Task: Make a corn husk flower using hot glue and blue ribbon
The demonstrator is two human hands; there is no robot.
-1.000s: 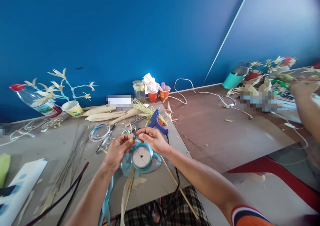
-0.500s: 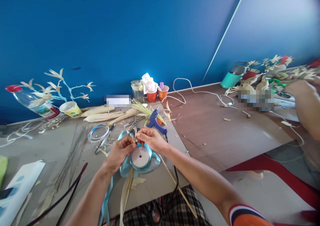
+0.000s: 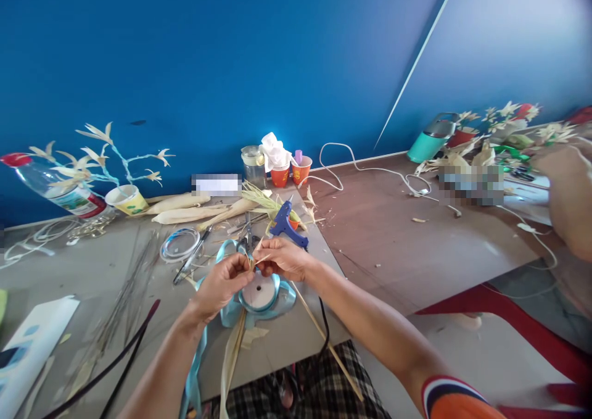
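Note:
My left hand [image 3: 224, 283] pinches the base of a small bundle of dried corn husk strips [image 3: 251, 263] between thumb and fingers. Close against it, my right hand [image 3: 284, 258] is closed on one pale strip of the same bundle. Just below both hands lies a spool of light blue ribbon [image 3: 259, 289], its loose ribbon [image 3: 197, 369] trailing over the table edge. Scissors [image 3: 248, 237] lie behind the fingers, partly hidden. A blue glue gun [image 3: 289, 224] rests beyond my right hand.
Husk flowers on blue stems stand in a yellow cup [image 3: 128, 200], by a plastic bottle [image 3: 69, 194]. Corn husks [image 3: 185, 214], a wire coil [image 3: 179, 245], a pen [image 3: 193, 255] and red cups [image 3: 300, 171] lie around. Another person's arm [image 3: 571, 203] is at right.
My right fingers have shifted slightly and a pale strip now sticks out between them. My left hand keeps its pinch. The view has moved a little.

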